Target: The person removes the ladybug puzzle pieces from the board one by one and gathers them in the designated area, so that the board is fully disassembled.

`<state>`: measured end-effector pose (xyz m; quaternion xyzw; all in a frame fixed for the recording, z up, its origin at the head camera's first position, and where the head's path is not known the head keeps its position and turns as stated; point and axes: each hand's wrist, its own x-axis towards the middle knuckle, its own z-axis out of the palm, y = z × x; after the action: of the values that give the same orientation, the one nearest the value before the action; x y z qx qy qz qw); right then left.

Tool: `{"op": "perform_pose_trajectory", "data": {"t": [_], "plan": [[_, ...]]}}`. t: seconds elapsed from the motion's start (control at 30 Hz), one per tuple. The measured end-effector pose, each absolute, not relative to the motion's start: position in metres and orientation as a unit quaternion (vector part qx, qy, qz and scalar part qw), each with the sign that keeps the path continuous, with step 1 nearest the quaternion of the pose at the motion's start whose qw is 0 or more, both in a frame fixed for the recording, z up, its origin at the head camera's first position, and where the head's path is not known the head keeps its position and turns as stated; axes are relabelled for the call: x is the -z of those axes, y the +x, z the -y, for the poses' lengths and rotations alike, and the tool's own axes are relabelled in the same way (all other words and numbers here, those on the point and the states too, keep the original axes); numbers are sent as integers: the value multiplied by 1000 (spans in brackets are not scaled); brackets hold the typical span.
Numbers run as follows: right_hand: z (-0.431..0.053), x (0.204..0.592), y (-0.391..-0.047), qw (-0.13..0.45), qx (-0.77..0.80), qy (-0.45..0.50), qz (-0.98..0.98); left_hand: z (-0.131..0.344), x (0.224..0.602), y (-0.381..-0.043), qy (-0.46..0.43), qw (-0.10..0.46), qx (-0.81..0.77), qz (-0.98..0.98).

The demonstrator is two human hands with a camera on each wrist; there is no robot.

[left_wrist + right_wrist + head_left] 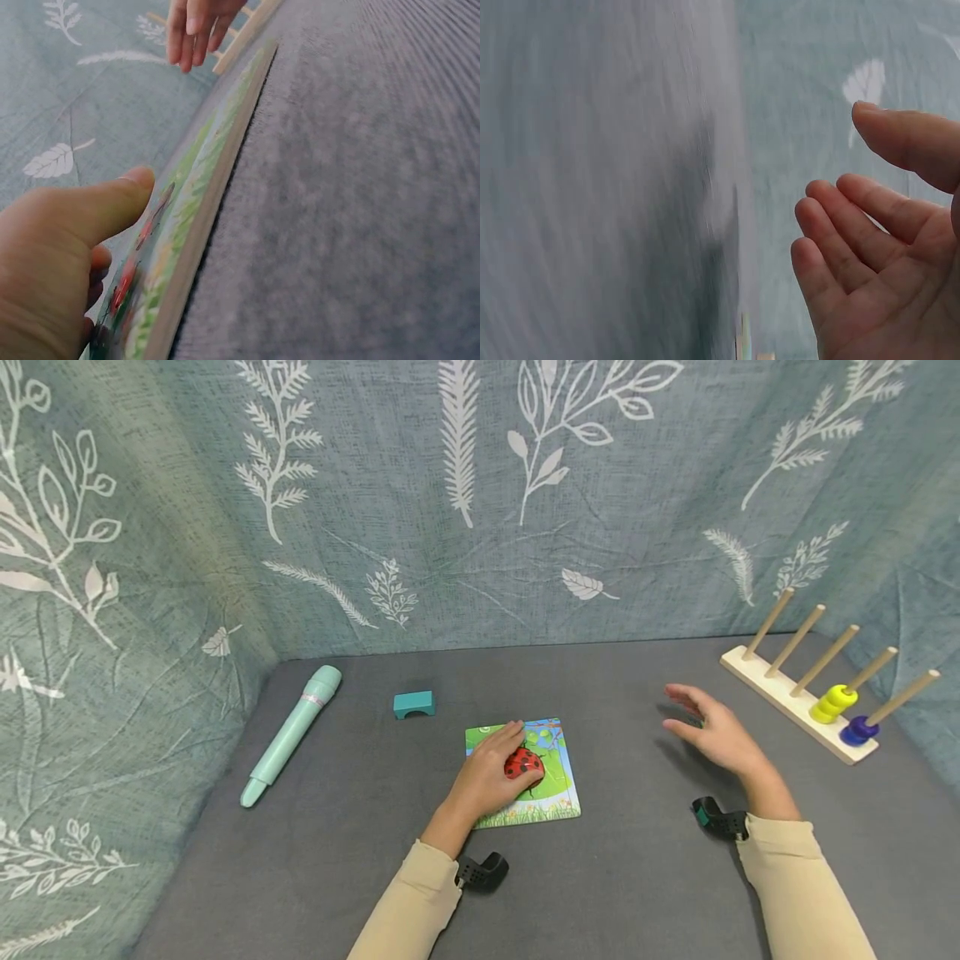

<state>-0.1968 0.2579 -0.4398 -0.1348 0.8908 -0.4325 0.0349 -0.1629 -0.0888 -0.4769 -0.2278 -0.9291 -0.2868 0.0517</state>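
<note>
A square wooden ladybug puzzle [558, 777] lies flat on the table, its picture showing a red, black-spotted ladybug on green. My left hand [487, 781] rests over its left half, fingers extended across the board and thumb beside the ladybug. In the left wrist view that thumb [112, 206] is straight, close over the puzzle's face, while most of the fingers are hidden behind it. To the right of the puzzle, my right hand [716, 735] hovers over the table with fingers loosely bent. Its palm [892, 307] holds nothing; a small green patch shows past it in the head view.
A wooden peg stacker [783, 693] with yellow and blue pieces on two pegs stands at the right. Behind the puzzle sits a teal arch block [414, 702]. A mint-green microphone-shaped toy [292, 735] lies at the left. Patterned cloth [420, 527] hangs along the back.
</note>
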Motion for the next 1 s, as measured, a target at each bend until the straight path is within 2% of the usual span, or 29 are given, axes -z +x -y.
{"op": "perform_pose_trajectory", "data": {"t": [0.6,1.0], "plan": [[-164,451,-196,64,467,-252,-845,106,477,-159,-233,64,287,927],[-115,450,-199,122,476,-260,-831,125,483,-153,-230,74,294,925]]}}
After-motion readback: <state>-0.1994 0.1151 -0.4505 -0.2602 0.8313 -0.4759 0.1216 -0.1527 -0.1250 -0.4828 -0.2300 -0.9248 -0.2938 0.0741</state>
